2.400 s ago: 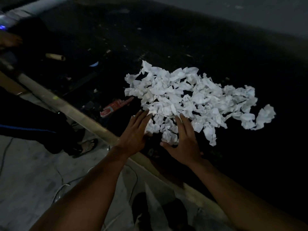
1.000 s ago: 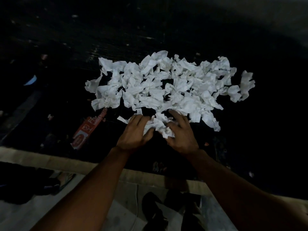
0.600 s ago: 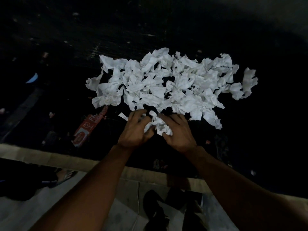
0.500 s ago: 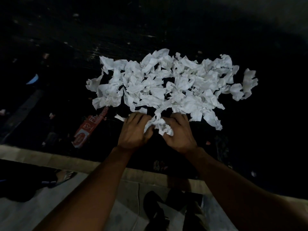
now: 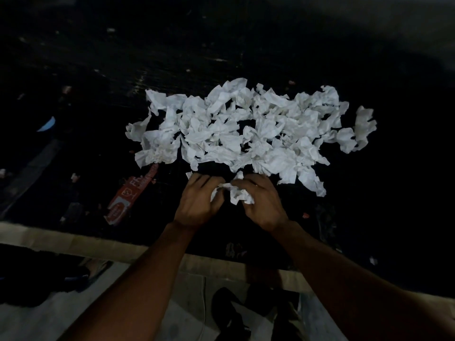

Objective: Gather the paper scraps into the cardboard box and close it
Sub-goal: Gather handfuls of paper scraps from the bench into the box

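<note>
A wide heap of crumpled white paper scraps (image 5: pixel 246 129) lies on a black table top (image 5: pixel 369 205). At its near edge, my left hand (image 5: pixel 199 200) and my right hand (image 5: pixel 261 200) sit side by side with fingers curled, and together they grip a small bunch of scraps (image 5: pixel 234 193) pulled clear of the heap. A dark gap shows between that bunch and the pile. No cardboard box is in view.
A red printed packet (image 5: pixel 130 195) lies flat on the table left of my hands. The table's pale front edge (image 5: pixel 73 242) runs across below my wrists. Beneath it are a grey floor, a cable and someone's sandalled foot (image 5: pixel 96 267) at the left.
My hands went from lying flat at the pile's edge to curling around a bunch of scraps. They have drawn it toward me, away from the heap.
</note>
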`<act>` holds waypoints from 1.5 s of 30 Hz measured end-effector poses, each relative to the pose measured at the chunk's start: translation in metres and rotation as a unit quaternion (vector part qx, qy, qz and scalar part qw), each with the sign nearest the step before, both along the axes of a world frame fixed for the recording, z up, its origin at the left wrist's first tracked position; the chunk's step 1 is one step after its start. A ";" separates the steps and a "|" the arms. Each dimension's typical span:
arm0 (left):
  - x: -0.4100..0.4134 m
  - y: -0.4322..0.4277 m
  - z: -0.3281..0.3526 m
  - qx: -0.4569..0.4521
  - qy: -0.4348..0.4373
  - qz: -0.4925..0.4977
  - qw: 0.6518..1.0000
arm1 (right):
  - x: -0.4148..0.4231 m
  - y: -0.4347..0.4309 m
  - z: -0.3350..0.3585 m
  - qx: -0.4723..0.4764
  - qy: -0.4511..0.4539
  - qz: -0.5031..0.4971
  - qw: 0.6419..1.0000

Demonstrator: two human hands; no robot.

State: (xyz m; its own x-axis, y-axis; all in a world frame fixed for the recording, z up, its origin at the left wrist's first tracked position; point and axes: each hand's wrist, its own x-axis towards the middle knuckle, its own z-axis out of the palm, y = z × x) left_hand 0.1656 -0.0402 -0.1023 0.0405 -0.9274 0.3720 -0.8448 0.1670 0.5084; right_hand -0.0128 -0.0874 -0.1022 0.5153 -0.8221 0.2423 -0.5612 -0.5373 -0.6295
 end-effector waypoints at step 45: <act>-0.206 -0.099 0.286 -0.202 0.103 -0.222 0.948 | -0.242 -0.014 0.304 -0.131 -0.161 -0.345 0.916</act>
State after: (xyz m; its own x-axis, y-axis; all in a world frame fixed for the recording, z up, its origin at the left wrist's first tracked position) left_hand -0.0402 -0.1394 0.1835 -0.2105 -0.6529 0.7276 -0.5348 0.6999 0.4734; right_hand -0.2544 -0.1014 0.2021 -0.2364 -0.8168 0.5262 -0.6326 -0.2817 -0.7214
